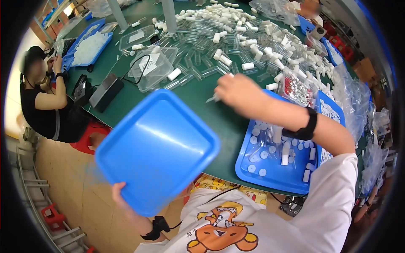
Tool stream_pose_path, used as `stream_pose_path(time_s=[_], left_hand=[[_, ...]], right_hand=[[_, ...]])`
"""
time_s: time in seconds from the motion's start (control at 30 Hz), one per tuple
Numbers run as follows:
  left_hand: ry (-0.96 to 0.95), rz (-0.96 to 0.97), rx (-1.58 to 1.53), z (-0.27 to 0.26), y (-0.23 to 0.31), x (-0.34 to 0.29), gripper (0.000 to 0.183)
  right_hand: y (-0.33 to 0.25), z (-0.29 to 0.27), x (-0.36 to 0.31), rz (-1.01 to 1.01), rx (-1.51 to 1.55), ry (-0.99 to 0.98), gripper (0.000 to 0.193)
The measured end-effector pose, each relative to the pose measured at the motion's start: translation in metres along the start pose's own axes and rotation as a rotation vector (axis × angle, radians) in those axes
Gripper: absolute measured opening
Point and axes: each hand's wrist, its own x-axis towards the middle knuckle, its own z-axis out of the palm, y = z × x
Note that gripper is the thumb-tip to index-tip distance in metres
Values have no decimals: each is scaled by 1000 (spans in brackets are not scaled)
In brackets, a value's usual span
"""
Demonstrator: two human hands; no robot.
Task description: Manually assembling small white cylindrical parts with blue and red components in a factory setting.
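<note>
My left hand (120, 197) grips the lower left rim of a blue tray (158, 147), which is tilted over the table's front edge. Its fingers are mostly behind the rim; the thumb lies on top. Above the green table, my right hand (238, 92) is closed, slightly blurred, with a small clear pointed piece (213, 99) sticking out from its fingers. Below my right forearm sits another blue tray (274, 179) holding white round discs (262, 172), white cylindrical caps (285, 154) and clear tubes. My forearm hides part of that tray.
A large heap of clear tubes and white caps (249, 42) covers the far table (139, 99). Clear plastic boxes (154, 67) and a black device (106, 92) stand at left. A box of red pieces (297, 88) lies right. A co-worker (46, 92) sits far left, beside metal posts.
</note>
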Motion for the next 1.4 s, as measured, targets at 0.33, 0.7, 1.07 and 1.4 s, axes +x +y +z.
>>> stream_pose_path(time_s=[0.33, 0.7, 1.07, 1.4], left_hand=[[-108, 402, 416, 96, -115, -29, 51], [-317, 324, 583, 82, -103, -43, 56], [-162, 724, 724, 87, -59, -12, 31], [-768, 703, 598, 192, -68, -30, 22]], right_hand=[[44, -31, -25, 365, 46, 196, 21], [-45, -10, 99, -99, 44, 211, 26], [-47, -82, -30, 142, -21, -105, 19], [-77, -157, -186, 706, 290, -386, 23]])
